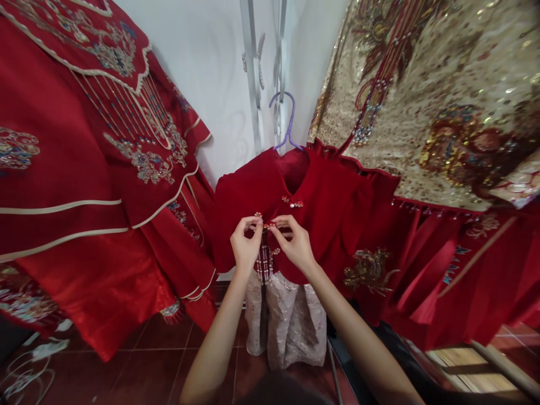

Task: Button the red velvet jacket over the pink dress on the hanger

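A short red jacket [253, 188] hangs in front of me on a purple hanger [290, 126]. At its front edge, my left hand [247, 244] and my right hand [294, 243] meet, thumbs and forefingers pinched. Between them is a small red and gold frog button [268, 225], partly hidden by the fingertips. Higher up, a similar beaded fastening [292, 202] lies across the collar opening. Below the hands dangles a beaded tassel [264, 264]. A pale, shiny skirt [295, 320] shows under the jacket.
Red embroidered garments [97, 129] fill the left side. A gold sequined garment [422, 101] hangs at upper right, red fabric below it. A grey metal stand [252, 73] rises behind the hanger. White cables [29, 371] lie on the tiled floor [147, 365] at lower left.
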`<state>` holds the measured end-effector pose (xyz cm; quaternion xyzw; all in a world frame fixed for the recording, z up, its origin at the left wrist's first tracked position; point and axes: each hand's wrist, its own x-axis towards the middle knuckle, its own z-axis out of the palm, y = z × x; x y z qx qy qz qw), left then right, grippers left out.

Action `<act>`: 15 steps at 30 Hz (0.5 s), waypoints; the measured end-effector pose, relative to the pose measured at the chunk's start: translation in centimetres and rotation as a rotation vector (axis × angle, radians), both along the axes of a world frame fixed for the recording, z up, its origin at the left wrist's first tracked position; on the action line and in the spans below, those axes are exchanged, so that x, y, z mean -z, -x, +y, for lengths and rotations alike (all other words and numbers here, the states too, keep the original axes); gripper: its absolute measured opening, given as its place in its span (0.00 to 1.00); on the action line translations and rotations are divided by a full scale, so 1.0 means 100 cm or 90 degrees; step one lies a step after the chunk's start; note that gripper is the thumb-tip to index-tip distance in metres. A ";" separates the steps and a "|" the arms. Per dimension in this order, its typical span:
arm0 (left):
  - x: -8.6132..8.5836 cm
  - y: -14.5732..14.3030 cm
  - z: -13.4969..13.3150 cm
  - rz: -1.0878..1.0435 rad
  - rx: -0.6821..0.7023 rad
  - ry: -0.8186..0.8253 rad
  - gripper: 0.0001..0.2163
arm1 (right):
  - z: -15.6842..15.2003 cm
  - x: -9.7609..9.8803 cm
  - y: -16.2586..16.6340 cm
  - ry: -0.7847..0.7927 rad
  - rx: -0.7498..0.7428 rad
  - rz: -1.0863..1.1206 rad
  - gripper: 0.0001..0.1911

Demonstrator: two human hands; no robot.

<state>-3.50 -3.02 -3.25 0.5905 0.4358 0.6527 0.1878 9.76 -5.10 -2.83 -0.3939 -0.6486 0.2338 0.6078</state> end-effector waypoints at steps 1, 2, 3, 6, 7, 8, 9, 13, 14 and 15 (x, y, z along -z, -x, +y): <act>-0.001 0.001 0.000 -0.016 0.016 0.012 0.08 | 0.002 -0.001 0.001 -0.001 -0.008 -0.006 0.09; -0.001 0.002 0.000 -0.032 0.031 0.027 0.09 | 0.003 -0.002 0.002 -0.001 -0.011 -0.010 0.09; -0.001 0.003 0.001 -0.046 0.043 0.041 0.10 | 0.005 -0.003 0.003 0.000 -0.011 -0.011 0.09; 0.000 0.005 0.002 -0.081 0.063 0.066 0.12 | 0.007 -0.003 0.007 -0.002 0.002 0.000 0.09; 0.000 0.006 0.002 -0.087 0.067 0.067 0.12 | 0.008 -0.003 0.008 -0.004 0.006 0.005 0.09; 0.000 0.006 0.002 -0.091 0.074 0.067 0.12 | 0.008 -0.003 0.009 -0.006 0.009 0.010 0.09; 0.000 0.007 0.002 -0.092 0.082 0.066 0.12 | 0.008 -0.002 0.010 -0.008 0.010 0.014 0.09; 0.000 0.007 -0.001 -0.067 0.102 0.046 0.11 | 0.010 -0.003 0.010 -0.008 0.014 0.014 0.10; 0.001 0.007 -0.002 -0.061 0.101 0.040 0.11 | 0.010 -0.003 0.010 -0.009 0.017 0.014 0.10; 0.001 0.008 -0.002 -0.057 0.098 0.036 0.10 | 0.011 -0.003 0.010 -0.009 0.018 0.016 0.10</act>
